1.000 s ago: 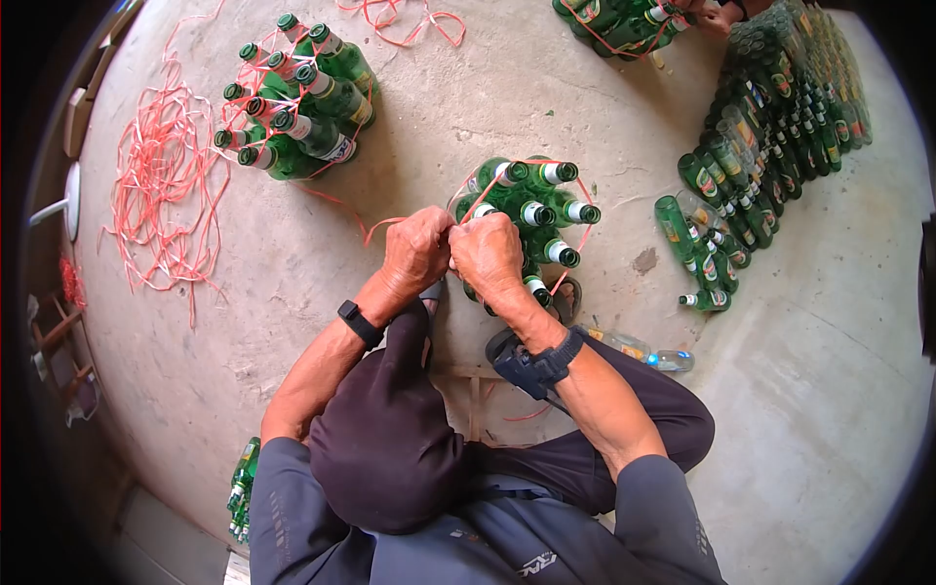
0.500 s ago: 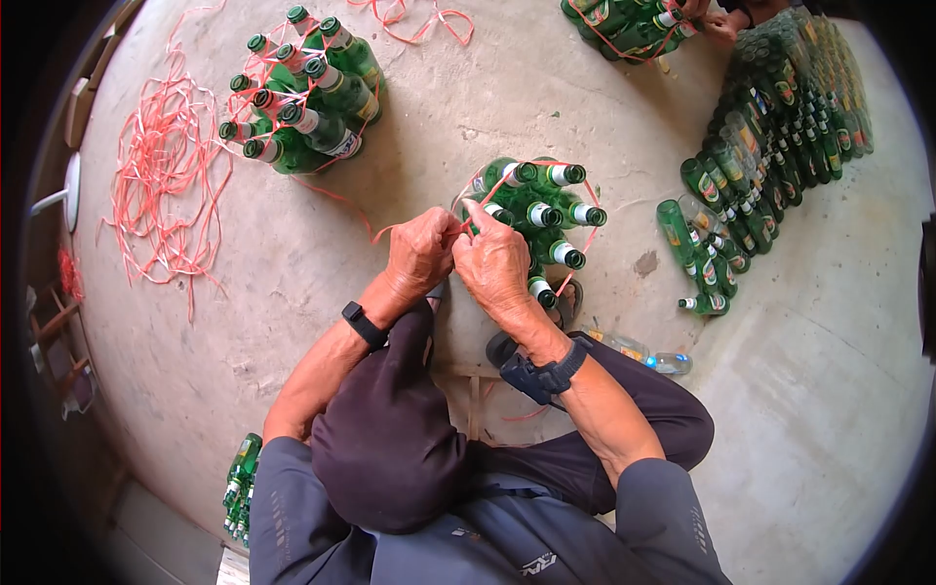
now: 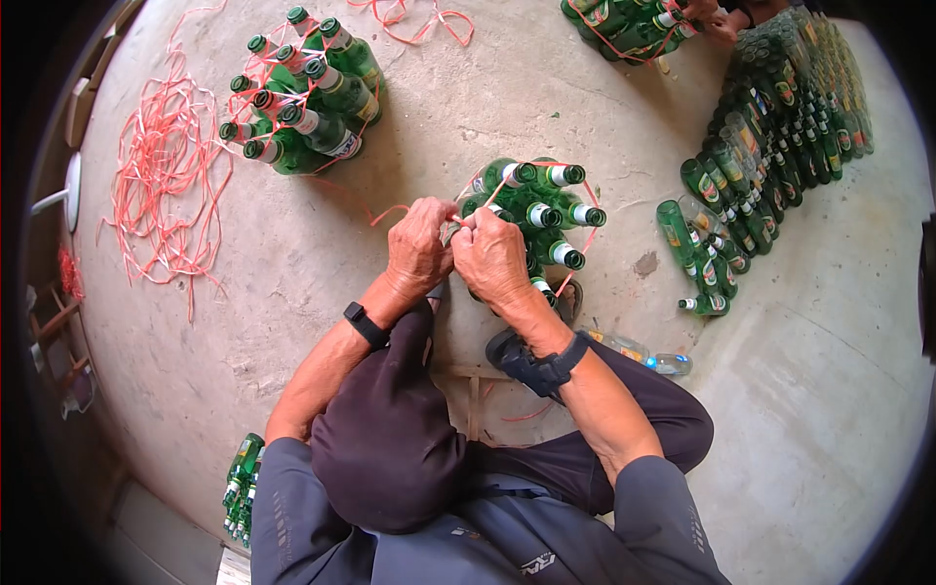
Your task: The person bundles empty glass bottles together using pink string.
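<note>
Several green glass bottles (image 3: 544,215) stand upright in a cluster in front of me, with red plastic twine (image 3: 591,185) looped around their necks. At the near left side of the cluster, my left hand (image 3: 421,242) is closed on the twine, and a loose end sticks out to its left. Right beside it, my right hand (image 3: 490,255) pinches the twine too, fingers bent together. The two hands almost touch. My right hand hides part of the nearest bottles, and the exact crossing of the twine between my fingers is hard to make out.
Another bundle of upright green bottles (image 3: 307,93), wrapped in twine, stands at the upper left. A tangled twine heap (image 3: 166,185) lies left of it. Stacked bottles (image 3: 780,127) lie on the right. At the top, another person's hand (image 3: 720,21) is by a tied bundle (image 3: 624,27).
My right index finger, raised before, has curled down onto the twine. Both hands have shifted slightly and stay close together; the bottles have not moved.
</note>
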Demonstrator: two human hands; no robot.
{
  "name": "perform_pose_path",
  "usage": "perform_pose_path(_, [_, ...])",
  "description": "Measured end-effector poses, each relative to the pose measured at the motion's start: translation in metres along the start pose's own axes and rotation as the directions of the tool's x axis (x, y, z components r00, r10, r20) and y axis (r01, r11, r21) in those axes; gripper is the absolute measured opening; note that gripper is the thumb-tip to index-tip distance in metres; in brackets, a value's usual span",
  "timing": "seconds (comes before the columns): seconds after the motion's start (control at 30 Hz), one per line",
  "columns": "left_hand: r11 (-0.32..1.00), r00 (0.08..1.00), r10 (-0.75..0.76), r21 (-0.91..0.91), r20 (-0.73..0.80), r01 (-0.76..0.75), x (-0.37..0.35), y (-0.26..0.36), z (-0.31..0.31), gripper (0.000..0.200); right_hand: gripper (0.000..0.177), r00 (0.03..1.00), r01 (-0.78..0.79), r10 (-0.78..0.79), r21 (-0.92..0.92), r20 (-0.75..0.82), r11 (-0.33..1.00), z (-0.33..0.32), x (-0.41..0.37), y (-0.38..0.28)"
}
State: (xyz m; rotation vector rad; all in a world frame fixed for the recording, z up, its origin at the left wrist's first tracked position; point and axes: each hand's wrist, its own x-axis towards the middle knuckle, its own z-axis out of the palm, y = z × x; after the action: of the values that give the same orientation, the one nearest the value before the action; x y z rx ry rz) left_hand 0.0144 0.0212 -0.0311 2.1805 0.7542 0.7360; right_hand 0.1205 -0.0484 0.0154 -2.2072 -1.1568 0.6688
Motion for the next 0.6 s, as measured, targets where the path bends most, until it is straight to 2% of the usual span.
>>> perform_pose_path(0.07, [0.997,0.998,-0.05,0.059,-0.047,0.053,0.003,0.007,-0.001,0.044,0.014,0.997,-0.044,0.035,0.15,0.067,0.988,-0.002,0.004,0.01])
perform_pose_path(0.1, [0.997,0.997,-0.051,0.061,-0.049,0.054,0.004,0.007,-0.002,0.044,0.014,0.997,-0.042,0.032,0.152,0.068,0.988,-0.005,0.005,0.01])
perform_pose_path(0.17, [0.974,0.992,0.015,0.225,-0.123,0.013,0.005,0.008,-0.004,0.064,0.015,0.982,-0.131,0.08,0.312,0.169,0.941,-0.012,0.004,0.01])
perform_pose_path(0.2, [0.974,0.992,0.014,0.226,-0.124,0.014,0.004,0.008,-0.004,0.064,0.016,0.978,-0.16,0.093,0.382,0.187,0.91,-0.012,0.004,0.012])
perform_pose_path(0.27, [0.969,0.989,-0.007,0.242,-0.148,0.043,0.002,0.008,-0.004,0.071,0.017,0.975,-0.188,0.121,0.408,0.184,0.894,-0.01,0.002,0.015])
perform_pose_path(0.33, [0.968,0.988,-0.037,0.239,-0.147,0.071,0.002,0.009,-0.004,0.07,0.017,0.972,-0.213,0.147,0.433,0.182,0.876,-0.012,0.002,0.013])
perform_pose_path(0.4, [0.965,0.987,-0.069,0.239,-0.147,0.103,-0.001,0.007,-0.006,0.07,0.02,0.94,-0.341,0.253,0.576,0.23,0.743,-0.016,-0.001,0.009])
perform_pose_path(0.5, [0.971,0.989,-0.108,0.203,-0.098,0.126,-0.004,0.006,-0.007,0.06,0.022,0.926,-0.376,0.291,0.627,0.239,0.683,-0.028,-0.001,0.004])
perform_pose_path(0.57, [0.976,0.999,-0.042,0.213,0.003,0.041,-0.001,0.008,-0.01,0.043,0.022,0.924,-0.383,0.287,0.645,0.254,0.661,-0.039,0.003,-0.003])
perform_pose_path(0.6, [0.976,0.999,-0.044,0.212,0.005,0.042,-0.002,0.006,-0.006,0.043,0.021,0.916,-0.4,0.288,0.655,0.278,0.641,-0.044,0.005,-0.007])
